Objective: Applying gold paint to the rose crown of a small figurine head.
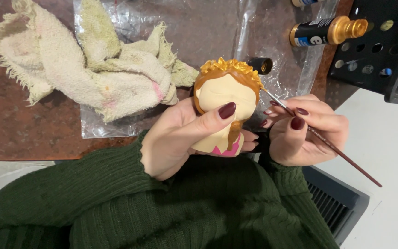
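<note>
My left hand point(180, 138) grips a small cream figurine point(225, 94) with brown-orange hair, a gold crown and a pink patch at its base; my thumb lies across its blank face. My right hand point(307, 131) pinches a thin paintbrush point(342, 154) with a dark red handle. The brush tip touches the hair at the figurine's right side. Both arms wear dark green knitted sleeves point(116, 203).
A stained, frayed cloth point(93, 69) lies on a clear plastic sheet point(199, 27) over a brown table. A gold-capped black paint bottle point(328, 31) lies at the back right, its black cap point(260, 65) behind the figurine. A black perforated rack point(378, 46) stands at the right.
</note>
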